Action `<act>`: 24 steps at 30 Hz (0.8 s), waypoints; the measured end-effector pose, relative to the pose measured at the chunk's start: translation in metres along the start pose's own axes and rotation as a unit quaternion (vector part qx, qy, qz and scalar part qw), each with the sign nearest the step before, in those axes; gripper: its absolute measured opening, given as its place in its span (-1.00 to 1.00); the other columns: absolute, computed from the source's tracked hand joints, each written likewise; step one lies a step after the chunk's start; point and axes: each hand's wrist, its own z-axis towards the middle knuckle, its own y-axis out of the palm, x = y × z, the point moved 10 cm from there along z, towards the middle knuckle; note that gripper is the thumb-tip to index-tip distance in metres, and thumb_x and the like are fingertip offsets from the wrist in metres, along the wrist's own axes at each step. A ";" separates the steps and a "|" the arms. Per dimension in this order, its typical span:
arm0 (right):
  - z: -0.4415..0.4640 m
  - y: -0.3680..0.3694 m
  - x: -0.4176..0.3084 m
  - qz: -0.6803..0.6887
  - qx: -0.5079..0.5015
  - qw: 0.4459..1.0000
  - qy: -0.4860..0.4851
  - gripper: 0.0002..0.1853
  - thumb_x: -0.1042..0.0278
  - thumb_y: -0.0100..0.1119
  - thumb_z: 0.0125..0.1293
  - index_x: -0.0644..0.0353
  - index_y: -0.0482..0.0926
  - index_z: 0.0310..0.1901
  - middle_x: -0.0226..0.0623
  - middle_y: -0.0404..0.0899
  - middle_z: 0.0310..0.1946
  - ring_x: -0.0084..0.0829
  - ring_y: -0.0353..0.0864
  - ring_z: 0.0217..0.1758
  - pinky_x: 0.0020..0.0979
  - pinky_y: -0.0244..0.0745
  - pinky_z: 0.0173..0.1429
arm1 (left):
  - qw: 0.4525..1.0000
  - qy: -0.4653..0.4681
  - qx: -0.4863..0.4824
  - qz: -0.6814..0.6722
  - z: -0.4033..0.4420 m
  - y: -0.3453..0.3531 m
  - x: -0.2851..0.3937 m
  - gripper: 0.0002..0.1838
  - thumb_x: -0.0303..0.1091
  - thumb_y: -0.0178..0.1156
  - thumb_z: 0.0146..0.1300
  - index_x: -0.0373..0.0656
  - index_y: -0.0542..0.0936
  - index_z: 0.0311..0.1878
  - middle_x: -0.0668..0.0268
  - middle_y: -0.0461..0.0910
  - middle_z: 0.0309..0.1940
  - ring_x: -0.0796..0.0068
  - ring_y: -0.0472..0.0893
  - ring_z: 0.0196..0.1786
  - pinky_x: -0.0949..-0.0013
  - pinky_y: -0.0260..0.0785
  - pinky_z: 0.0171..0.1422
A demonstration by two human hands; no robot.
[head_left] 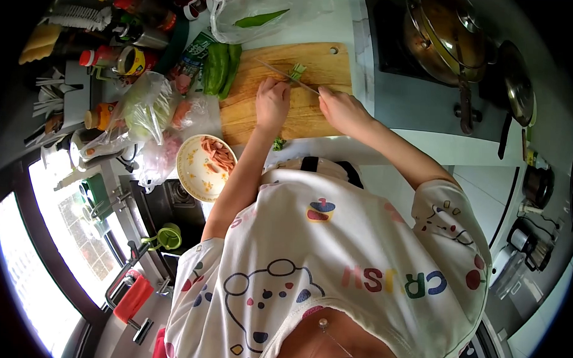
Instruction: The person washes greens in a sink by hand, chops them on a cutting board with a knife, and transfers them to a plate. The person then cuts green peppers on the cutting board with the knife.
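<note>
Head view: right hand [344,111] fingers clamped on knife [274,69] handle. Left hand [273,104] fingers bunched by the blade; can't tell if gripping. Green pieces [297,71] on cutting board [328,64], just beyond blade, left hand nearer. Blade diagonal, tip far-left.

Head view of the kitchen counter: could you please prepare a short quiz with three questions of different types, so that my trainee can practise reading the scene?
1. Multiple choice. Which hand grips the knife over the cutting board?
A. The left
B. The right
C. Both together
2. True or false? The bowl holding pink slices stands beyond the right edge of the cutting board.
3. Fill in the colour. The long peppers at the left edge of the cutting board are ____.

Key
1. B: the right hand grips its handle.
2. False: it stands by the near left corner.
3. Green.
</note>
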 end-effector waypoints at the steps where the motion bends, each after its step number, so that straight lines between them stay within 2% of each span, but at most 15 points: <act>1: 0.003 -0.001 -0.002 -0.002 0.005 1.000 0.000 -0.70 0.43 0.06 0.39 0.43 0.49 0.06 0.01 0.65 -0.47 -0.01 0.70 -0.41 -0.09 0.57 -0.36 | 1.000 -0.004 0.004 -0.013 0.000 -0.001 -0.001 -0.88 -0.49 0.32 0.16 -0.25 0.74 -0.23 0.13 0.61 -0.28 0.02 0.59 -0.14 0.12 0.48 -0.02; 4: 0.006 0.005 0.003 0.006 0.001 1.000 0.002 -0.70 0.41 0.06 0.41 0.40 0.49 0.07 0.01 0.65 -0.47 0.01 0.69 -0.41 -0.07 0.56 -0.36 | 0.998 -0.028 0.015 -0.059 -0.001 -0.007 -0.002 -0.83 -0.46 0.35 0.15 -0.25 0.73 -0.17 0.14 0.65 -0.21 0.03 0.60 -0.09 0.14 0.48 0.02; 9: -0.005 -0.012 0.008 0.061 0.071 0.996 -0.002 -0.79 0.36 0.03 0.45 0.34 0.48 -0.06 0.04 0.62 -0.47 0.09 0.65 -0.42 -0.02 0.53 -0.35 | 0.986 -0.089 0.045 -0.136 -0.006 -0.029 -0.008 -0.68 -0.39 0.41 0.16 -0.23 0.72 -0.01 0.11 0.69 -0.09 0.03 0.61 -0.02 0.16 0.49 0.10; 15: -0.024 -0.019 -0.012 0.062 0.048 0.997 0.017 -0.81 0.34 0.01 0.46 0.32 0.46 -0.12 0.08 0.61 -0.46 0.10 0.63 -0.40 0.00 0.52 -0.34 | 0.999 -0.020 0.019 -0.044 -0.017 -0.027 -0.010 -0.77 -0.41 0.39 0.15 -0.23 0.74 -0.11 0.12 0.71 -0.15 0.05 0.62 -0.06 0.15 0.49 0.09; 24: -0.033 -0.006 -0.014 0.016 0.037 0.999 0.011 -0.78 0.34 0.01 0.45 0.34 0.47 -0.05 0.09 0.62 -0.46 0.09 0.66 -0.39 -0.02 0.57 -0.32 | 1.000 -0.019 0.017 -0.001 -0.017 -0.016 -0.009 -0.88 -0.41 0.30 0.17 -0.15 0.76 -0.26 0.18 0.68 -0.27 0.05 0.62 -0.10 0.12 0.48 0.06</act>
